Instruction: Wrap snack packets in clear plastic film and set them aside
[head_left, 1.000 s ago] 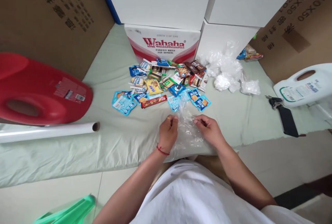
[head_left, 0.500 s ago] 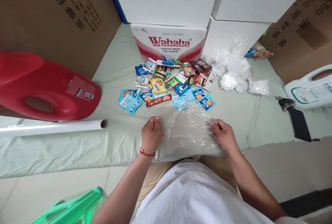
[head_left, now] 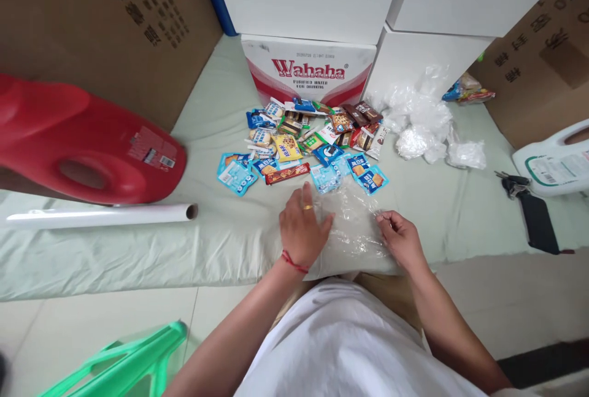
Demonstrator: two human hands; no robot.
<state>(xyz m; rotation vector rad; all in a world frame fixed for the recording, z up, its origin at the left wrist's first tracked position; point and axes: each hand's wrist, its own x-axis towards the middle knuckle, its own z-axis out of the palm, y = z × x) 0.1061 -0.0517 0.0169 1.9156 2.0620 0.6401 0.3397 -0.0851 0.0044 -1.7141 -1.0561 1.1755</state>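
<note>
A clear plastic bag (head_left: 354, 231) lies flat at the front of the cloth-covered table. My right hand (head_left: 399, 236) pinches its right edge between thumb and fingers. Over the bag's left side is my left hand (head_left: 304, 228), palm down with fingers spread; whether it presses on the plastic I cannot tell. Just beyond the hands spreads a heap of wrapped snacks, among them a yellow cookie packet (head_left: 287, 147), a red snack bar (head_left: 288, 173) and light-blue biscuit packets (head_left: 237, 176). Crumpled clear bags (head_left: 421, 124) sit to the right of the heap.
A Wahaha carton (head_left: 313, 72) stands behind the snacks. On the left are a red jug (head_left: 92, 145) and a white roll (head_left: 105, 216). Keys (head_left: 514, 183), a black phone-like object (head_left: 539, 222) and a white bottle (head_left: 556, 161) lie right. A green stool (head_left: 124, 360) stands on the floor.
My left hand has gone from a closed fist left of the bag to spread fingers over its left side. My right hand keeps its pinch on the bag. The view has shifted slightly.
</note>
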